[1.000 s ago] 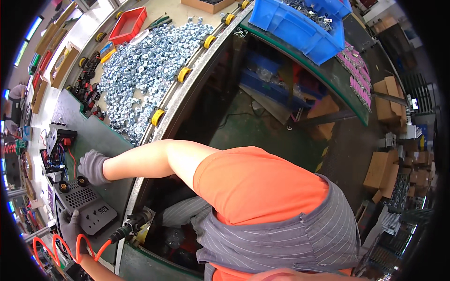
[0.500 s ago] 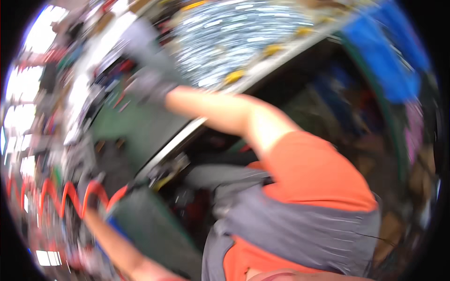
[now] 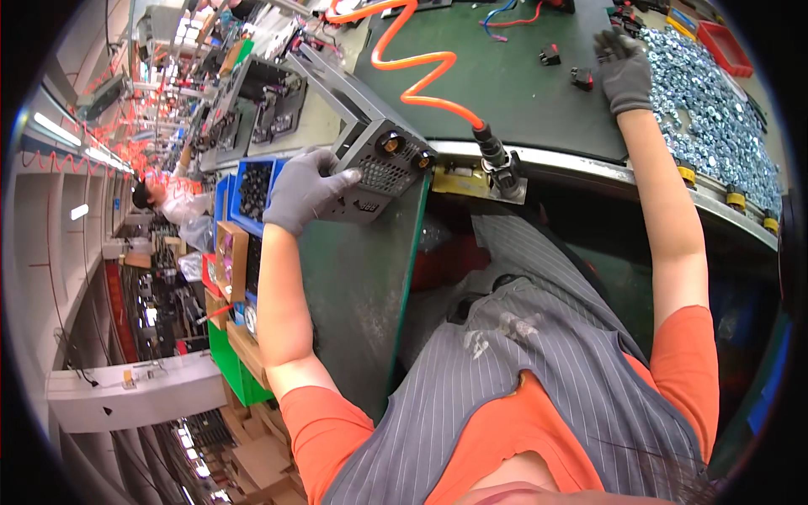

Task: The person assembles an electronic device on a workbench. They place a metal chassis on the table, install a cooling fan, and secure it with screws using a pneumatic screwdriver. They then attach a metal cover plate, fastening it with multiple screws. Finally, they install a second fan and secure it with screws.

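Observation:
My left hand (image 3: 307, 189), in a grey glove, grips the edge of a dark grey metal housing (image 3: 379, 164), its thumb lying over the perforated end panel. That housing is tilted on the bench and has two brass-coloured round fittings on the panel. My right hand (image 3: 624, 74), also gloved, reaches far right over the green bench mat (image 3: 505, 101), at the edge of a heap of small silvery nuts (image 3: 703, 118). Its fingers look stretched out and slightly apart. Two small black-and-red switches (image 3: 582, 78) lie on the mat to its left.
An orange coiled hose (image 3: 438, 80) runs to a tool (image 3: 497, 160) hanging at the bench's front edge. Blue bins (image 3: 252, 189) of dark parts and a cardboard box (image 3: 229, 257) stand left. A red tray (image 3: 725, 48) lies beyond the nuts. Another person (image 3: 172, 202) works far left.
The view has swung and sharpened from a blur. My left hand now has hold of the metal housing, and my right hand is out beside the nuts.

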`<state>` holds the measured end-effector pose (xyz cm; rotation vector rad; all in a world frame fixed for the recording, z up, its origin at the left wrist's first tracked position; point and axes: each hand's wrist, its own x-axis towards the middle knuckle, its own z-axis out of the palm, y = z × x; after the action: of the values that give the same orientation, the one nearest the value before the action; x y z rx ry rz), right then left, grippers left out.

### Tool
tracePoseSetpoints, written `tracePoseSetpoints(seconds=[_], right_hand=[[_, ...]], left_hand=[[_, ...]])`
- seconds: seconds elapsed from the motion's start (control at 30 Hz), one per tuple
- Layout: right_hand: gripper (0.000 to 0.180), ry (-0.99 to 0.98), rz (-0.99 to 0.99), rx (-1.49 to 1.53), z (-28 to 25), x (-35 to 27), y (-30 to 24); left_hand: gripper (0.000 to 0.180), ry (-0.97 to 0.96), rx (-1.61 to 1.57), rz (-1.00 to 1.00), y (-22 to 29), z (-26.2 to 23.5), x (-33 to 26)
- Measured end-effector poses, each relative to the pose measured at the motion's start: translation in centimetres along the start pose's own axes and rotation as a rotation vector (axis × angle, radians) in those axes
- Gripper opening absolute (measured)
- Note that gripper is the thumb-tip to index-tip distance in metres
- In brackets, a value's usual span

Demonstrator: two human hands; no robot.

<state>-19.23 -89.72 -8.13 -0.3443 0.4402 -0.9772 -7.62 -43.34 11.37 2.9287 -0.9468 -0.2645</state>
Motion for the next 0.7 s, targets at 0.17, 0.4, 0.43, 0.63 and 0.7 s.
tracePoseSetpoints(seconds=[0.17, 0.4, 0.43, 0.63, 0.7], right_hand=[[0.031, -0.612, 0.119, 0.126, 0.7, -8.8, -3.4], [0.046, -0.726, 1.046, -0.654, -1.4, -27.5, 6.0], [0.046, -0.681, 1.077, -0.588, -1.9, -28.3, 7.6], [0.040, -0.470, 1.247, -0.302, -2.4, -30.7, 11.7], [0.038, -0.475, 1.301, -0.225, -2.2, -31.9, 11.7]], left_hand=[[0.036, 0.067, -0.174, -0.012, 1.8, 2.1, -6.4], [0.029, 0.150, -0.480, -0.102, 5.7, 3.5, -14.2], [0.029, 0.156, -0.490, -0.112, 6.1, 3.6, -15.1], [0.042, 0.217, -0.551, -0.156, 5.9, 6.3, -19.8], [0.043, 0.237, -0.587, -0.244, 6.3, 6.4, -21.5]])
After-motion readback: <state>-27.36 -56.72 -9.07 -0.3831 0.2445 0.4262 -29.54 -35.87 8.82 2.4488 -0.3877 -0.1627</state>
